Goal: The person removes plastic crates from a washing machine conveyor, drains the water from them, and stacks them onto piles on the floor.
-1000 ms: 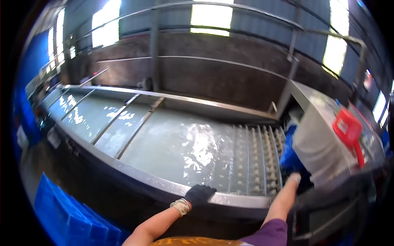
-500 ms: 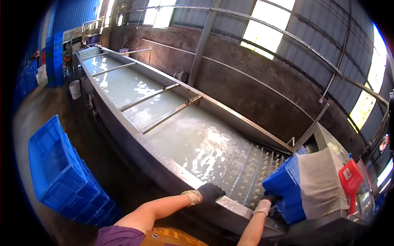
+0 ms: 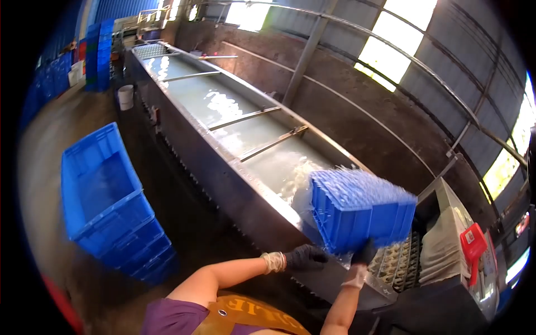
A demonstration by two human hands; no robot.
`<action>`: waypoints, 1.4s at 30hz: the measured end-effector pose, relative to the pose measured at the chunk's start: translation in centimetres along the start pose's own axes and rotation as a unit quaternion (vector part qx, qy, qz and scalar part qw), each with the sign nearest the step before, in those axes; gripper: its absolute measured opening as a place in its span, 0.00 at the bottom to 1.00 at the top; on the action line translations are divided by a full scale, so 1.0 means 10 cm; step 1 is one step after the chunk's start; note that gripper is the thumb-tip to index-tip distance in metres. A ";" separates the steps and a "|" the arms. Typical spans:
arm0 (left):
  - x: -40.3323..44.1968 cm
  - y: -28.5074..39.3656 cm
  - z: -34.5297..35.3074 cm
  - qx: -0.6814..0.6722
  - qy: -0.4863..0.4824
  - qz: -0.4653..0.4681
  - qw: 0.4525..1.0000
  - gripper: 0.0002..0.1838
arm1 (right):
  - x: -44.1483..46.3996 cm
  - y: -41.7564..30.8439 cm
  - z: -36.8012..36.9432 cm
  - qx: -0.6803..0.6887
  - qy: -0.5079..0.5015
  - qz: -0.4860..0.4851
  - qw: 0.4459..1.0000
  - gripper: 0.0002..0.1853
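1. Along our front runs the long metal tank [image 3: 212, 173], holding cloudy water [image 3: 271, 172]; we do well to carry the load above its near end, so that drips fall inside.
2. Apart from the tank, at our left, stands the stack of blue crates [image 3: 120, 223], the top one opening upward; we should keep our left arm clear of it when turning.
3. The blue crate [image 3: 363, 218] is tilted above the tank's near end, water streaming off its upper face (too blurred for us to tell base from opening). In our judgement, so wet a load calls for a steady tilt, a slow lift and support from both hands.
4. Beyond the crate, to the right, hangs the cloth [image 3: 446, 240]; we should swing wide enough not to snag it.
5. Just beside the cloth is the red scoop [image 3: 473, 243], easily knocked, we think.
6. Our gloved right hand [image 3: 365, 254] seems clenched on the crate's lower edge; its fingertips are hidden, so we cannot tell how deep the hold goes.
7. Our gloved left hand [image 3: 307, 258] is half curled, pinching nothing, near the tank's rim and apart from the crate; whether it touches the rim we cannot tell.
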State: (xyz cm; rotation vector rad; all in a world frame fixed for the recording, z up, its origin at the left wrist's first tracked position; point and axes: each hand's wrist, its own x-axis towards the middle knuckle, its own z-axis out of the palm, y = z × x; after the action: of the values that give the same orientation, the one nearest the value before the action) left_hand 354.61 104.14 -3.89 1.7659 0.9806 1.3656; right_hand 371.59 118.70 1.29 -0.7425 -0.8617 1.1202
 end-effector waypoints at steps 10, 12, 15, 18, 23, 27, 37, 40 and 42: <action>-0.79 1.19 -1.29 0.141 0.323 0.091 0.932 0.16 | -0.55 -0.19 1.38 -0.199 -0.264 -0.174 0.928 0.30; -0.89 1.31 -1.53 0.072 0.377 0.136 0.913 0.24 | -0.84 -0.29 1.56 -0.182 -0.272 -0.193 0.925 0.29; -0.98 1.91 -1.93 0.442 0.391 0.121 0.798 0.39 | -0.97 -0.18 1.55 -0.382 -0.250 -0.406 0.791 0.33; -1.04 1.91 -2.19 0.539 0.419 0.105 0.724 0.47 | -1.25 -0.32 1.59 -0.330 -0.373 -0.367 0.786 0.31; -1.50 1.75 -2.09 0.488 0.390 0.010 0.781 0.48 | -1.43 -0.40 1.62 -0.344 -0.414 -0.434 0.722 0.26; -1.85 1.62 -1.85 0.563 0.385 -0.093 0.725 0.48 | -1.54 -0.54 1.68 -0.334 -0.471 -0.498 0.647 0.24; -2.15 1.16 -1.48 0.409 0.466 -0.086 0.780 0.48 | -1.51 -0.14 1.09 -0.360 -0.315 -0.376 0.793 0.62; -2.09 1.40 -1.48 0.403 0.472 -0.062 0.782 0.48 | -1.38 0.45 0.69 -0.200 -0.440 0.036 0.875 0.50; -2.05 1.62 -1.55 0.433 0.453 -0.070 0.776 0.47 | -1.62 0.50 0.73 -0.147 -0.365 0.137 0.909 0.44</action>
State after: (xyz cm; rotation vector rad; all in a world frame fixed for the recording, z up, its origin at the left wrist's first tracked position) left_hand 338.64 79.56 4.11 1.4483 2.5447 1.8543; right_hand 359.79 105.09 -2.82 -0.7030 -1.6224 1.5796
